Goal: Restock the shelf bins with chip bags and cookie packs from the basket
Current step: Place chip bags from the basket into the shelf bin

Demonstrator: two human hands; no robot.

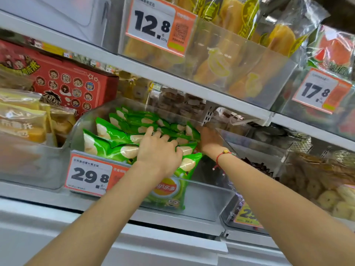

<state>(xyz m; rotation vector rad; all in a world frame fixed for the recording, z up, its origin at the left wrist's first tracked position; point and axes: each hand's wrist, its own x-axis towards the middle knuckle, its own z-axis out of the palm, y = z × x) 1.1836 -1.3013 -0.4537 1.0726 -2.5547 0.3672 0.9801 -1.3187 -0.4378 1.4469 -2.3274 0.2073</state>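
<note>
Green Lay's chip bags (119,139) fill the clear bin (201,200) tagged 29.8 (88,174). The left hand (158,150) presses spread fingers on them; the right hand (208,139) reaches behind, grip unclear. Above the bin, tags read 12.8 (151,24) and 17.8 (317,91).

Both hands reach into a clear plastic shelf bin (203,200) packed with green chip bags (111,139). The left hand (159,152) lies on the bags, fingers spread; the right hand (208,140), with a red bracelet (222,155) on its wrist, touches the bags by the bin's right wall. A 29.8 price tag (89,174) hangs on the bin's front.
</note>
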